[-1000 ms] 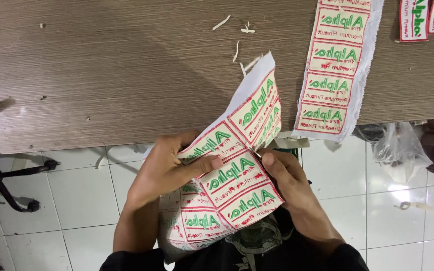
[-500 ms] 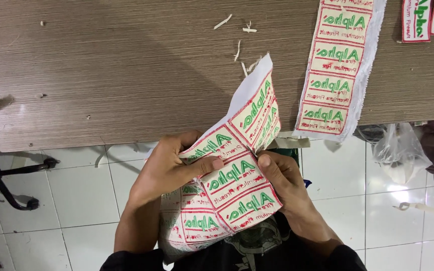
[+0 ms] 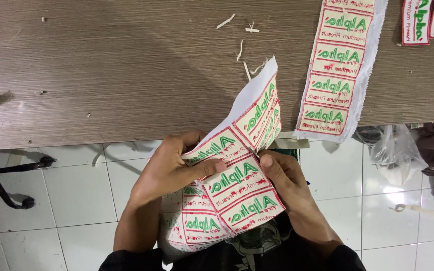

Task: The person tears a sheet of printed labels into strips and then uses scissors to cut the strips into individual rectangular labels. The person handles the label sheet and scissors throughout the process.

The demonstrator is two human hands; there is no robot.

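- Nearest the camera, the sheet of embroidered patches hangs in front of the person's dark shirt, below the edge of the surface and above the white tiled floor.
- The left hand grips the sheet's left side: its thumb presses across the printed face of an upper patch, and its fingers curl behind the cloth.
- The right hand pinches the sheet's right edge, thumb on the front beside the middle patch, the other fingers hidden behind the fabric.
- Between the two hands the sheet bends; its upper part folds up and back, showing the white backing, and its tip rises over the surface's near edge.
- Farther off, a strip of the same patches lies flat on the surface, its lower end at the edge.
- White thread scraps lie scattered beyond the sheet's tip.
- At the far right corner, two more patches rest on the surface.
- A clear plastic bag sits on the floor at right.
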